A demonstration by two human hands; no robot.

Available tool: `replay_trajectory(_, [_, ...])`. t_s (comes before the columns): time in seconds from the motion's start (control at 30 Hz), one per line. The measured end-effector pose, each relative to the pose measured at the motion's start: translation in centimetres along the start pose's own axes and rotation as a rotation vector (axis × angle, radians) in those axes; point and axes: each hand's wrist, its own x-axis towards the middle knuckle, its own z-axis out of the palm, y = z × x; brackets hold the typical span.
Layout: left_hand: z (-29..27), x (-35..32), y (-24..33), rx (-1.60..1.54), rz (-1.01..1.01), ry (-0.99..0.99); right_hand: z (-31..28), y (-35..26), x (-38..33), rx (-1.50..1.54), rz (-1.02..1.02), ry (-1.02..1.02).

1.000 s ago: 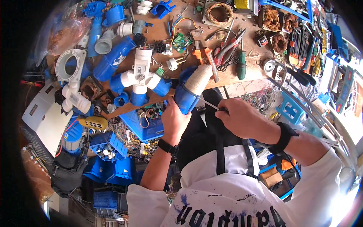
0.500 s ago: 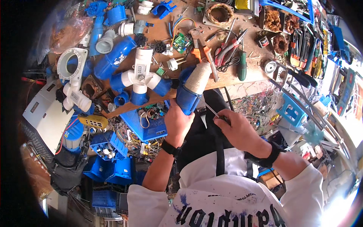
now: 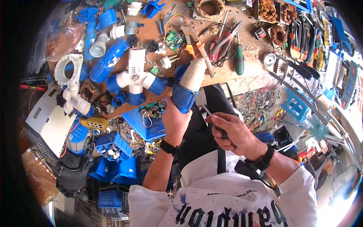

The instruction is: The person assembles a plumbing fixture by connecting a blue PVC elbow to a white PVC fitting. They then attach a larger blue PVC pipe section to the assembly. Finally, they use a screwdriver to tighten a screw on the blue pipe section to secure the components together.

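My left hand [image 3: 177,120] is wrapped round the lower end of a blue plastic housing [image 3: 184,99], tilted at the bench's front edge. A cream, ribbed cone-shaped piece [image 3: 193,77] sits in the housing's open side and points up over the bench. In my right hand [image 3: 234,133] is a screwdriver [image 3: 204,107], its dark handle mostly hidden by the fingers. Its thin metal shaft slants up to the housing's right side; whether the tip touches cannot be told. Orange-handled pliers [image 3: 199,47] lie just beyond the cone.
The wooden bench [image 3: 223,77] carries a green-handled screwdriver [image 3: 239,60], red-handled pliers [image 3: 223,47], a green circuit board [image 3: 175,39] and a white-and-blue pipe fitting [image 3: 135,77]. Below the bench are a blue basket [image 3: 145,126], blue bins [image 3: 114,169] and tangled wires [image 3: 251,108].
My right hand has drawn slightly down and turned, showing more curled fingers round the screwdriver handle. The left hand and housing keep nearly the same pose; the whole view has shifted a little.
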Motion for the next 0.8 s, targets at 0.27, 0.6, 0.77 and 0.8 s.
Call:
replay_trajectory(0.27, [0.1,0.0,0.3,0.029,-0.011,0.021,-1.6,-0.7,0.1,-0.260,-0.050,0.011])
replay_trajectory(0.6, [-0.2,0.2,0.0,0.043,0.045,0.026,-0.2,-6.3,-0.4,-1.421,-0.407,0.165])
replay_trajectory(0.77, [-0.2,0.3,0.0,0.058,0.027,0.011,1.3,-6.4,-0.2,-1.377,-0.289,0.209])
replay_trajectory(0.8, [0.0,0.4,-0.1,0.050,0.030,0.021,1.7,-6.3,-0.2,-1.351,-0.245,0.227])
